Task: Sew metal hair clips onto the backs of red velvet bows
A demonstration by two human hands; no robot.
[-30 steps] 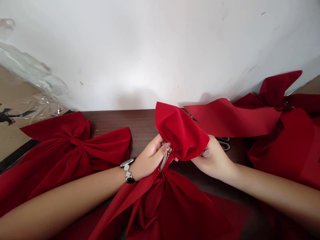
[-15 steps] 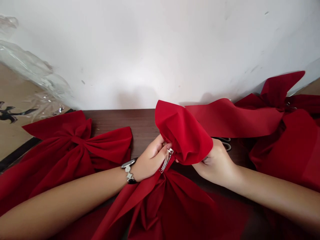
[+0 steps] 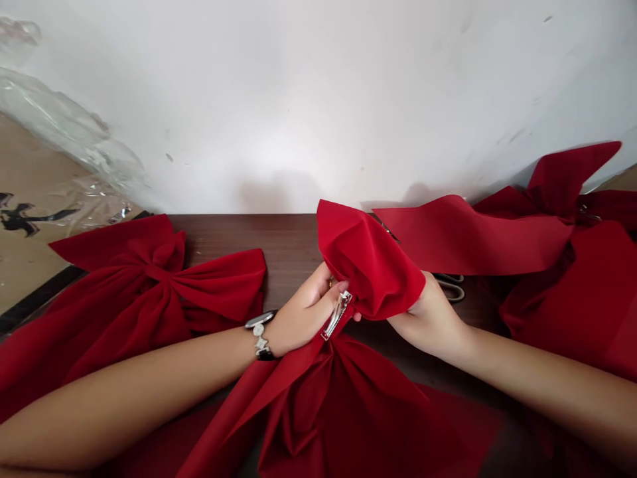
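A large red fabric bow (image 3: 371,259) is held up over the table, its lower folds and tails fanning out toward me. My left hand (image 3: 311,309) is closed on the gathered middle of the bow, thumb beside a silver metal hair clip (image 3: 337,315) fixed at its back. My right hand (image 3: 432,318) grips the bow's upper loop from the right; the loop hides most of its fingers. My left wrist wears a watch (image 3: 261,319) and a bracelet (image 3: 261,340).
Another finished-looking red bow (image 3: 159,272) lies at the left. A red fabric strip (image 3: 478,232) and more red bows (image 3: 572,285) lie at the right, with grey scissor handles (image 3: 452,288) partly under them. A white wall (image 3: 298,99) rises behind the dark wooden table (image 3: 233,232). Clear plastic covers a cardboard box (image 3: 24,265).
Both hands keep their hold on the bow. The view has shifted slightly, and the upper loop tilts a little, showing more of my right hand.
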